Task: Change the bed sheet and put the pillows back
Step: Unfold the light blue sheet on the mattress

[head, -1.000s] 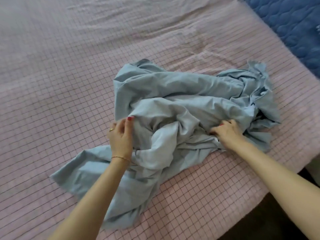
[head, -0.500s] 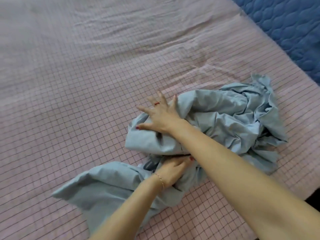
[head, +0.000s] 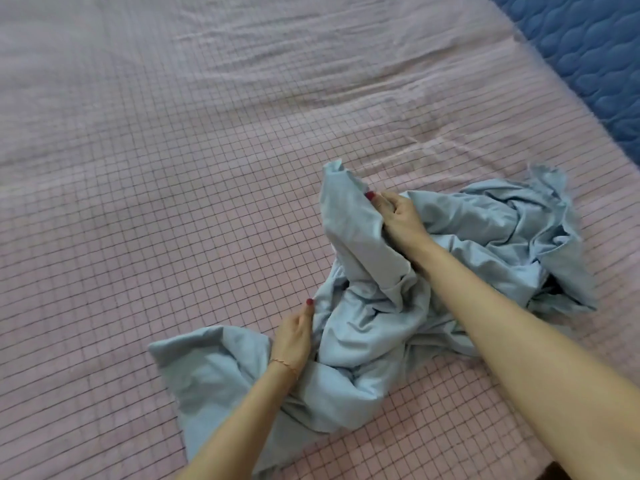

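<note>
a crumpled light blue sheet point(head: 398, 306) lies in a heap on the bed, toward its right edge and near its front edge, resting on a pink checked sheet point(head: 173, 202) that covers the mattress. one loose end of the blue sheet trails out flat toward the front of the bed, while its bulk is bunched in deep folds nearer the right edge. how large the blue sheet is, and where its corners or hems lie, cannot be made out in the tangle; a dark gap shows among the folds on the right side of the heap.

the right hand point(head: 401, 220) has its fingers curled round a fold of the blue sheet and lifts that part up into a peak above the rest of the heap. most of its fingers are hidden behind the raised cloth; only the thumb with a red nail and the back of the hand show. the left hand point(head: 294, 336) lies against the near left side of the heap with its thumb stretched along the cloth; its fingers are buried in the folds, so whether they grip the sheet cannot be told. a thin bracelet point(head: 285, 363) circles the left wrist. both forearms run off the bottom of the frame.

the pink checked sheet is marked with thin dark grid lines and shows wrinkles toward the far side of the bed. at the far right corner a blue quilted cover point(head: 588, 64) shows beyond the pink sheet's edge, cut off by the frame.
</note>
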